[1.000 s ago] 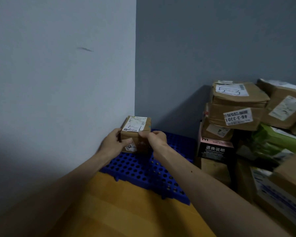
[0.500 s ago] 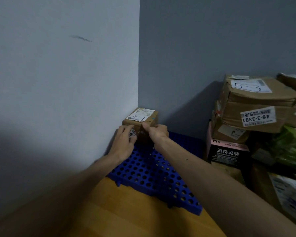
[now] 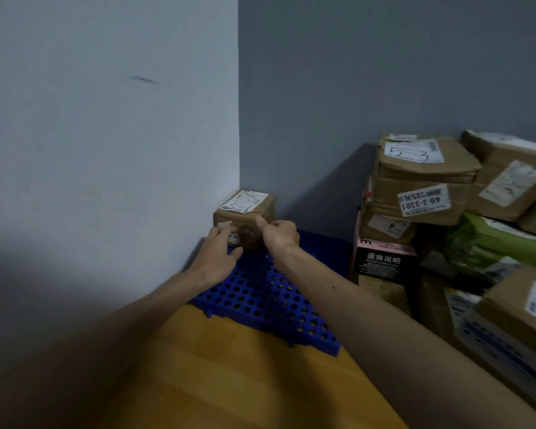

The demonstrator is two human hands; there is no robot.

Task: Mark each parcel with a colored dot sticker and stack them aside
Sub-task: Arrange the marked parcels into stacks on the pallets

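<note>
The small cardboard parcel (image 3: 245,215) is set in the wall corner on the blue perforated pallet (image 3: 260,300). The fingers of the left hand (image 3: 218,258) are laid loosely against its front. Those of the right hand (image 3: 279,236) are curled at its edge; whether they pinch it cannot be told. It is judged light and stiff, best taken by opposite side faces.

both bare arms reach forward, the left forearm (image 3: 155,298) and the right forearm (image 3: 353,292) drawing closer toward the wrists. the left hand (image 3: 218,258) lies palm down, its fingers (image 3: 222,235) loosely spread and slightly bent, thumb out to the right. the right hand (image 3: 279,235) sits just beside it, a little higher, fingers curled in, thumb sticking up; whether it grips anything i cannot tell.
</note>
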